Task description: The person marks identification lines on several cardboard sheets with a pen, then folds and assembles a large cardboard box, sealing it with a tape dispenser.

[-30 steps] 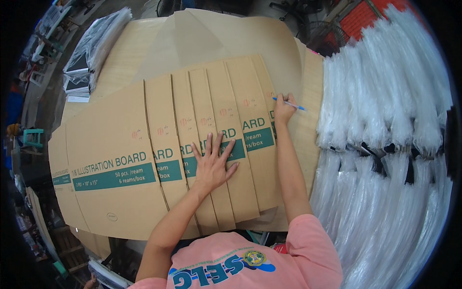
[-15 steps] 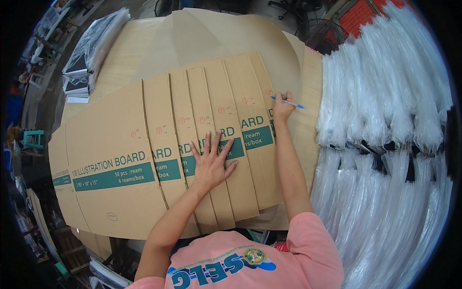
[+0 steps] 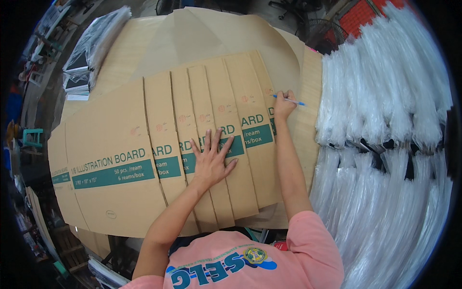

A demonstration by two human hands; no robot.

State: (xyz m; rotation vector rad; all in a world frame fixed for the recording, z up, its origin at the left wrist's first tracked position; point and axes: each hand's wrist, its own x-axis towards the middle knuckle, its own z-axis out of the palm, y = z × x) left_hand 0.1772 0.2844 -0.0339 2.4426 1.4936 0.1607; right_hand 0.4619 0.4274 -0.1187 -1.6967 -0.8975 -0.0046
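Several flat brown cardboard boxes [image 3: 139,207] lie fanned out over one another, each with a green printed band and small red stamp marks. My left hand [image 3: 211,164] rests palm down across the middle of them, its fingers spread. At the right end of the fan, my right hand [image 3: 285,107] grips a blue and white pen [image 3: 298,102]. The pen's tip points left, close to the stamp mark on the rightmost box. Whether the tip touches the cardboard I cannot tell. Small handwritten marks stand beside the stamps on the other boxes.
Rows of clear plastic bundles [image 3: 370,96] are stacked to the right. A plastic-wrapped stack [image 3: 98,43] sits at the far left of the pale wooden table [image 3: 312,86]. Brown paper [image 3: 211,33] lies behind the boxes. A fan [image 3: 323,34] and a green stool [image 3: 32,138] stand beyond.
My right hand and the pen have shifted very slightly, the pen's tip a little up and to the right. My left hand stays on the boxes.
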